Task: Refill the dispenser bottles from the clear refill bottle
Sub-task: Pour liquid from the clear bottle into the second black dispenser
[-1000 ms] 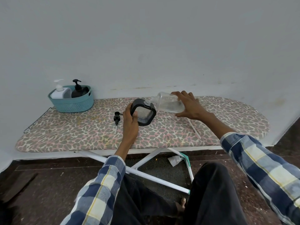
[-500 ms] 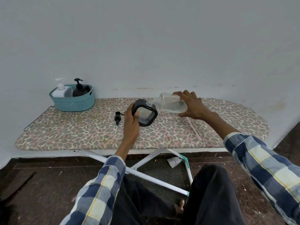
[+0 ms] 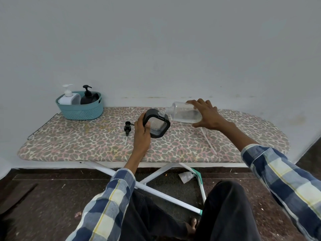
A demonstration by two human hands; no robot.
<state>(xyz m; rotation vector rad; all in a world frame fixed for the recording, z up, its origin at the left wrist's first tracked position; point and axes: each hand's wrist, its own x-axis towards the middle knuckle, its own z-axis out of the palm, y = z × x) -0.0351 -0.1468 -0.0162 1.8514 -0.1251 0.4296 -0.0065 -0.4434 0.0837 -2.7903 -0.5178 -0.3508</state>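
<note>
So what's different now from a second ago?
Very little. The right hand has tipped the clear refill bottle a bit closer, its mouth now at the opening of the black-framed dispenser bottle, which the left hand still grips. The loose pump, the basket and the tube on the ironing board stayed put.

Left hand (image 3: 141, 131) gripping, right hand (image 3: 207, 114) gripping, arms extended.
</note>
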